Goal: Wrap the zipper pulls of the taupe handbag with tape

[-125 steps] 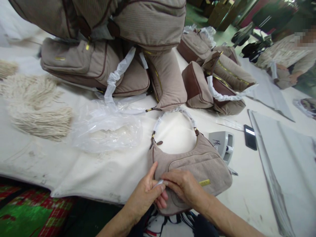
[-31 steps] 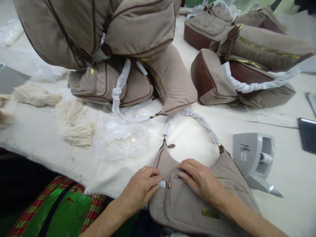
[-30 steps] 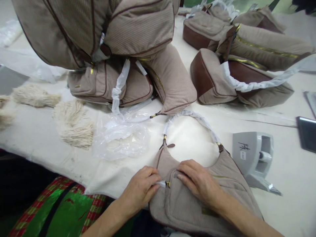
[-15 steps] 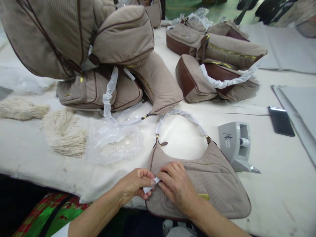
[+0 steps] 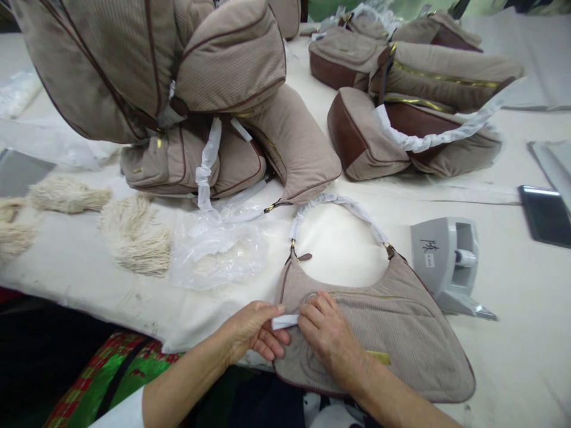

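Note:
A beige corduroy shoulder bag (image 5: pixel 419 333) with brown piping lies flat at the table's front edge, its strap (image 5: pixel 339 205) covered in white wrapping and arched away from me. Over its left part, a narrow white strip (image 5: pixel 284 321), apparently paper or foam, spans between my hands. My right hand (image 5: pixel 332 336) rests on the bag, fingertips closed on the strip's right end. The left end lies between the thumb and curled fingers of my left hand (image 5: pixel 256 330). What the strip covers, if anything, is hidden. A gold-coloured tab (image 5: pixel 379 357) shows beside my right wrist.
Right of the bag stands a grey tape dispenser (image 5: pixel 441 261), with a phone (image 5: pixel 546 214) beyond it. Clear plastic (image 5: pixel 218 255) and bundles of cream threads (image 5: pixel 134 235) lie left. Stacked bags (image 5: pixel 232 65) and more bags (image 5: pixel 366 137) fill the back.
My left thumb has shifted up off the strip and the left fingers have loosened. The strip now lies more level. My right hand keeps its place on the bag; the view has shifted slightly.

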Demonstrator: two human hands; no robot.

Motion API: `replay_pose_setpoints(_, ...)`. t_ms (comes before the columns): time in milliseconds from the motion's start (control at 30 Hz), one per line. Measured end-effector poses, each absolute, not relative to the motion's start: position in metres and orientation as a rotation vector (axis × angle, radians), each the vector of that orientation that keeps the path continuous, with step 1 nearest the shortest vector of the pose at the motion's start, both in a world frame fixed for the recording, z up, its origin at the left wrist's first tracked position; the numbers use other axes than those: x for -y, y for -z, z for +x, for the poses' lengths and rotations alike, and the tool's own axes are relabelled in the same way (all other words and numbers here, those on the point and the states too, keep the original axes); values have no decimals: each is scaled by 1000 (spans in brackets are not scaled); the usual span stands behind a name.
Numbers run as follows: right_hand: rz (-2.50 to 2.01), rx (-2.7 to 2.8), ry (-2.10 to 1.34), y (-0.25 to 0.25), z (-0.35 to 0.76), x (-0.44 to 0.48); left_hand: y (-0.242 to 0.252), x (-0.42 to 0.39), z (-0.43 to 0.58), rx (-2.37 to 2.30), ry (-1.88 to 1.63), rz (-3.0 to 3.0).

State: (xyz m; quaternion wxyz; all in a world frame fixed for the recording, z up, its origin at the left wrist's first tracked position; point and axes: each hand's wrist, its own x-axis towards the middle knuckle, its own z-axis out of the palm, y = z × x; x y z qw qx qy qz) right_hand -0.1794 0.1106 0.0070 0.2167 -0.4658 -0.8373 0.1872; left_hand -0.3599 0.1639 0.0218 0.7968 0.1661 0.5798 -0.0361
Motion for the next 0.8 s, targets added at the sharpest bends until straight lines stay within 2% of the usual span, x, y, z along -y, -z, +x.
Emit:
replay_pose_setpoints(167, -1312, 2236, -565, -8, -178, -115, -29, -161, -356, -1209, -63, 645)
replay_pose_setpoints(367, -1391, 2165, -897, -12, -171, -129, -29, -153, -350, -1272, -204, 809)
replay_pose_setpoints(800, -1381, 2193, -894, -16, -172, -131, -24, -143, -346, -1340, -259, 830)
